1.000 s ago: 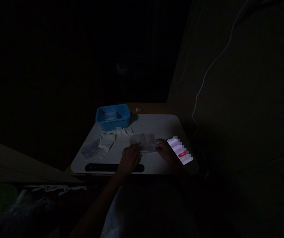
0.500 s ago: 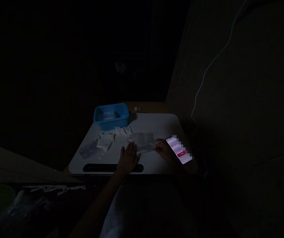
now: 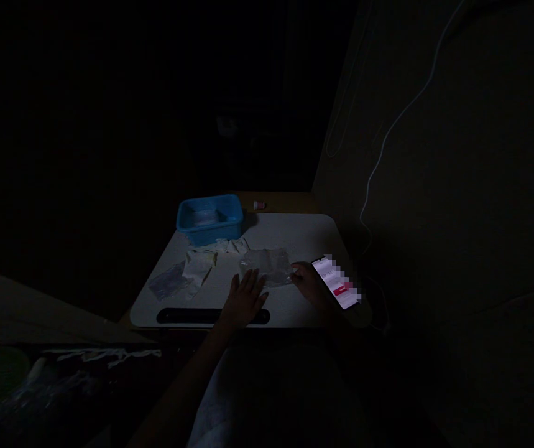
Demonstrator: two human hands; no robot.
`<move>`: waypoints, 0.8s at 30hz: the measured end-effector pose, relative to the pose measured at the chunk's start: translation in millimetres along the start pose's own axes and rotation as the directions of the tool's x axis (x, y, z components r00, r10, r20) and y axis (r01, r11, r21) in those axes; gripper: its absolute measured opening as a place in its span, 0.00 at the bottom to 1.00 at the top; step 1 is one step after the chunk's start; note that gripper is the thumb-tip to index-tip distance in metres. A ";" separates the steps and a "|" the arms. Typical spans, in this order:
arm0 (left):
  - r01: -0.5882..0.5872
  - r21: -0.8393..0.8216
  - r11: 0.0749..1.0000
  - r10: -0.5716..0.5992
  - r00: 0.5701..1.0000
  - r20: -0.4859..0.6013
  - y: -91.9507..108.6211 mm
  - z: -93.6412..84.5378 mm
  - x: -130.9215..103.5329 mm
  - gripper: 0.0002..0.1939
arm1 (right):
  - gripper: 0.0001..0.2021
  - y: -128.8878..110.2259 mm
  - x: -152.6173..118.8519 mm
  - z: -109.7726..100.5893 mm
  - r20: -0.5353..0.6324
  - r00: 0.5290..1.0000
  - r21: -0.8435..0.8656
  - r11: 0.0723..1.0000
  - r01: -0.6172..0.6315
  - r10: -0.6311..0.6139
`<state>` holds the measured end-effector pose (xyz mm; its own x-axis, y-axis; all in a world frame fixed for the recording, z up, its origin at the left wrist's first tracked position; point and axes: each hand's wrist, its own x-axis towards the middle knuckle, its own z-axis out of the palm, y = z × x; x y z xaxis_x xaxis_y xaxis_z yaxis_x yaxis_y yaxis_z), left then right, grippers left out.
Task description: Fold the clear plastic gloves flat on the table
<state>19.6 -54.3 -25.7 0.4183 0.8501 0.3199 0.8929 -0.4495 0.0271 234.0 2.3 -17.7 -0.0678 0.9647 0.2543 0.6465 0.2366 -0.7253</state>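
A clear plastic bag (image 3: 270,260) lies flat on the white table (image 3: 290,230). My left hand (image 3: 244,298) rests on its lower left edge, fingers spread and palm down. At the bag's right edge, my right hand (image 3: 308,281) has its fingers curled on the plastic, apparently pinching it. Close beside that hand is a lit phone (image 3: 334,283), lying on the table. To the left of the bag are a crumpled whitish sheet (image 3: 197,266) and another clear plastic piece (image 3: 168,281).
A blue plastic basin (image 3: 211,233) stands at the table's back left, with something pale inside. Behind it, a small pinkish-white container (image 3: 259,205) sits on a wooden surface. A white cable (image 3: 401,115) hangs along the right wall. The room is very dark.
My left hand has slid slightly to the right along the bag's lower edge. The bag looks more wrinkled, its left corner now uncovered. My right hand has stayed nearly in place.
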 end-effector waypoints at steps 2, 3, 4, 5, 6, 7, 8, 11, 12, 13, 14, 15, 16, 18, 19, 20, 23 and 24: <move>0.031 0.003 1.000 -0.031 0.999 0.014 1.0 -0.5 0.4 0.24 | 0.12 -2.5 0.3 -0.7 0.007 1.000 -0.015 1.000 -0.020 0.020; 0.045 0.001 0.999 -0.045 0.999 0.020 1.4 -0.9 0.6 0.24 | 0.12 -3.8 0.6 -1.1 0.011 0.999 -0.019 0.999 -0.030 0.030; 0.057 -0.004 0.998 -0.057 0.998 0.022 1.8 -1.4 0.7 0.24 | 0.12 -5.0 0.8 -1.1 0.010 0.999 -0.025 0.999 -0.040 0.040; 0.067 -0.010 0.998 -0.067 0.998 0.019 2.1 -1.7 0.7 0.24 | 0.12 -5.7 1.1 -0.9 0.006 0.999 -0.031 0.999 -0.043 0.043; 0.078 -0.017 0.997 -0.077 0.997 0.014 2.2 -1.9 0.8 0.24 | 0.12 -5.9 1.3 -0.4 -0.001 0.999 -0.038 0.998 -0.044 0.044; 0.088 -0.024 0.996 -0.088 0.996 0.007 2.2 -2.0 0.8 0.23 | 0.12 -5.6 1.3 0.4 -0.011 0.999 -0.045 0.998 -0.042 0.042; 0.102 -0.031 0.994 -0.102 0.995 0.001 2.1 -2.0 0.9 0.23 | 0.12 -4.9 1.3 1.4 -0.019 0.999 -0.051 0.998 -0.038 0.037; 0.153 -0.055 0.987 -0.153 0.988 -0.002 0.9 -2.0 1.9 0.23 | 0.11 -1.4 0.4 4.6 -0.037 0.999 -0.057 0.998 -0.020 0.018; 0.165 -0.063 0.984 -0.165 0.986 0.003 0.4 -2.0 2.4 0.23 | 0.11 -0.3 -0.1 5.5 -0.042 0.999 -0.059 0.998 -0.013 0.011; 0.176 -0.068 0.982 -0.175 0.984 0.009 -0.1 -2.2 2.9 0.23 | 0.11 0.6 -0.5 6.2 -0.045 0.999 -0.060 0.998 -0.003 0.000; 0.184 -0.069 0.980 -0.184 0.983 0.016 -0.4 -2.3 3.4 0.23 | 0.11 1.3 -1.0 6.9 -0.051 0.999 -0.061 0.998 0.006 -0.009; 0.189 -0.063 0.980 -0.188 0.982 0.021 -0.6 -2.5 3.8 0.23 | 0.11 1.8 -1.4 7.4 -0.057 0.998 -0.062 0.998 0.013 -0.017; 0.194 -0.051 0.980 -0.193 0.981 0.025 -0.6 -2.6 4.1 0.23 | 0.11 2.1 -1.8 7.8 -0.060 0.998 -0.063 0.998 0.018 -0.022; 0.204 -0.017 0.979 -0.203 0.979 0.030 -0.4 -2.6 4.4 0.23 | 0.11 2.5 -2.4 8.4 -0.060 0.998 -0.068 0.998 0.016 -0.020; 0.207 0.001 0.978 -0.207 0.978 0.034 -0.2 -2.6 4.4 0.23 | 0.11 2.6 -2.9 8.5 -0.061 0.998 -0.071 0.997 0.014 -0.019; 0.209 0.016 0.978 -0.210 0.977 0.039 0.0 -2.5 4.4 0.24 | 0.12 2.6 -3.5 8.4 -0.070 0.997 -0.072 0.997 0.016 -0.022; 0.214 0.044 0.976 -0.216 0.975 0.049 0.4 -2.0 4.5 0.25 | 0.14 0.2 -7.8 7.2 -0.154 0.986 -0.084 0.995 0.055 -0.067; 0.215 0.049 0.975 -0.217 0.975 0.048 0.5 -1.8 4.6 0.25 | 0.15 -2.2 -10.2 6.7 -0.180 0.979 -0.108 0.991 0.079 -0.097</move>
<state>21.7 -51.1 -22.5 0.2216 0.9397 0.2606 0.9690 -0.2422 0.0492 228.2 -7.3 -23.0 0.0077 0.9005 0.4347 0.7174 0.2979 -0.6298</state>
